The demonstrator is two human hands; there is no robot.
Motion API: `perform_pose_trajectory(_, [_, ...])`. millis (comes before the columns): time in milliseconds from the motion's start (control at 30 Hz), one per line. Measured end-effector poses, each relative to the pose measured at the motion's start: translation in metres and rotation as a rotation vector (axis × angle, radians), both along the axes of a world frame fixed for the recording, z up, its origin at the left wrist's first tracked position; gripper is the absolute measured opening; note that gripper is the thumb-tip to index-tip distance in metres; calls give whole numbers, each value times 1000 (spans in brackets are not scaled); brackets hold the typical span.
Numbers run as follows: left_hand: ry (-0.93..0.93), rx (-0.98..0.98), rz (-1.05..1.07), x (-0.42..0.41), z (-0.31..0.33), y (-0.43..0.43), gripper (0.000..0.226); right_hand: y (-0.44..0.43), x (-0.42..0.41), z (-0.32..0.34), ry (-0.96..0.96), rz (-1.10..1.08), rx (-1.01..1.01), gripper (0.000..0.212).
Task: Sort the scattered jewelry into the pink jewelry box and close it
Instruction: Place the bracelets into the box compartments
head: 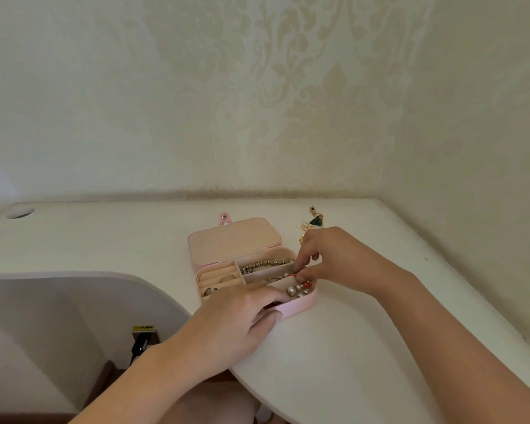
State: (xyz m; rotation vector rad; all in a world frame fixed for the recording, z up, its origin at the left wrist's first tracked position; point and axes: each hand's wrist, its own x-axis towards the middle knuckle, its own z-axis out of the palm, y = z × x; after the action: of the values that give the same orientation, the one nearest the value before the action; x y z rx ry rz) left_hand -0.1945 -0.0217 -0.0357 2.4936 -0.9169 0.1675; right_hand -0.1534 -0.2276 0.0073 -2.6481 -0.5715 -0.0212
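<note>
The pink jewelry box [300,306] lies open on the white table, its lid [233,240] tilted back. A beaded bracelet [266,264] fills the far compartment, rings [227,278] sit in the left slots, and pearl and red beads [299,289] lie in the near right compartment. My left hand [242,319] grips the box's front edge, thumb against its wall. My right hand [328,258] reaches over the box's right end and pinches a small red and gold piece [291,275] at the middle compartment. Gold earrings with a dark green drop [314,221] lie on the table beyond my right hand.
The table [334,347] has a curved front edge and meets the wall at the back and right. A round cable hole [20,213] sits at the far left. Below the table's edge, a dark plug and a yellow-labelled item [143,338] show on the floor side.
</note>
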Motion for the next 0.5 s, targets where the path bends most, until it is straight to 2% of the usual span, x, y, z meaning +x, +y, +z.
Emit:
perform_pose_trajectory(267, [83, -17, 34, 4, 6, -3, 25, -1, 2, -2, -44, 48, -21, 10])
perform_pose_trajectory(500, [229, -194, 47, 3, 11, -2, 22, -4, 0, 0, 16, 58, 162, 11])
